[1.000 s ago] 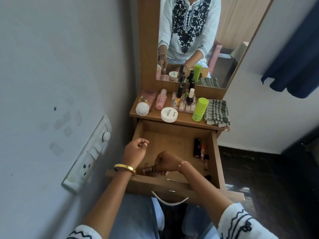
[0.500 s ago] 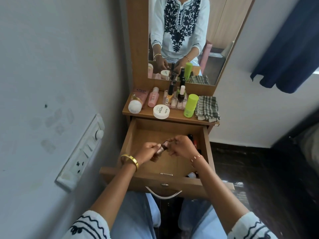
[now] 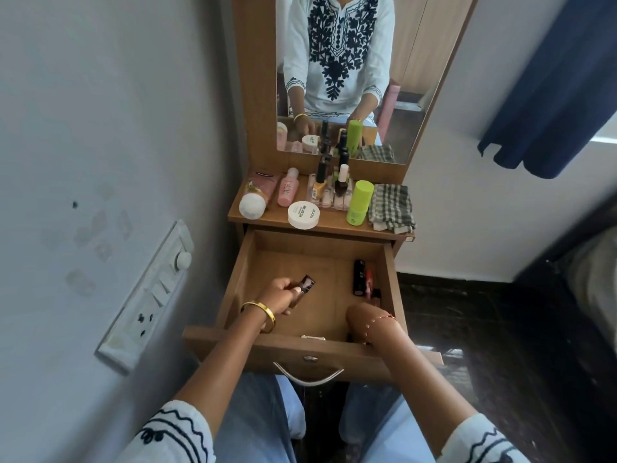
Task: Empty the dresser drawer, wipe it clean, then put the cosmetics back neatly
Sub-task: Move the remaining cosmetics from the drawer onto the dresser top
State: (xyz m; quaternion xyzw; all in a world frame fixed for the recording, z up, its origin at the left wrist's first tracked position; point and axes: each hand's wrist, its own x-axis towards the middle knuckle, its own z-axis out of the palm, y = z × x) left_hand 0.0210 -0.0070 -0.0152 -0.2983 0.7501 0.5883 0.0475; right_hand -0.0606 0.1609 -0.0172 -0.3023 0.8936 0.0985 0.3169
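Evidently lipstick (image 3: 302, 290) between left fingers (image 3: 287, 289) (gripped)

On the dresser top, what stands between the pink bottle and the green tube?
In the head view, a clear organizer with nail polish bottles stands between the pink bottle and the green tube; a white round jar sits just in front.

the drawer (image 3: 233, 289) holds both hands; tubes (image 3: 362, 279) lie beyond the right hand (image 3: 362, 320), the shelf (image 3: 334, 225) behind the left hand (image 3: 278, 297).
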